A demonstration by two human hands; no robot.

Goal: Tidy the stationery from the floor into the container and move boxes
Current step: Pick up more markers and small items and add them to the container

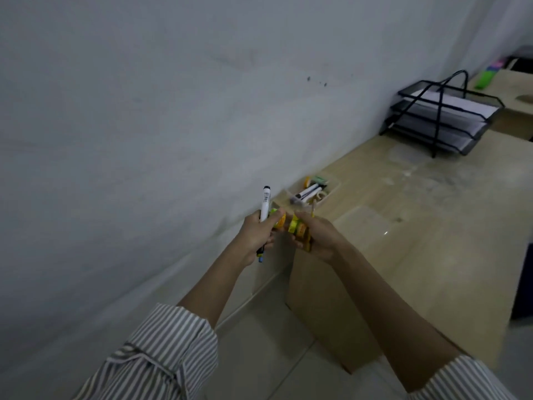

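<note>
The left hand (256, 235) clamped its fingers on a white, black-capped marker pen (266, 202), held upright just short of the clear plastic container (328, 194) on the pale wooden bench (418, 220). The right hand (317, 241), equally near the container, curled its fingers round blurred yellow-green items (298, 228), perhaps tape rolls.

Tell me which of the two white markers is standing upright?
The marker gripped in the left hand, black cap pointing up. The other marker lies flat in the clear container on the desk.
</note>
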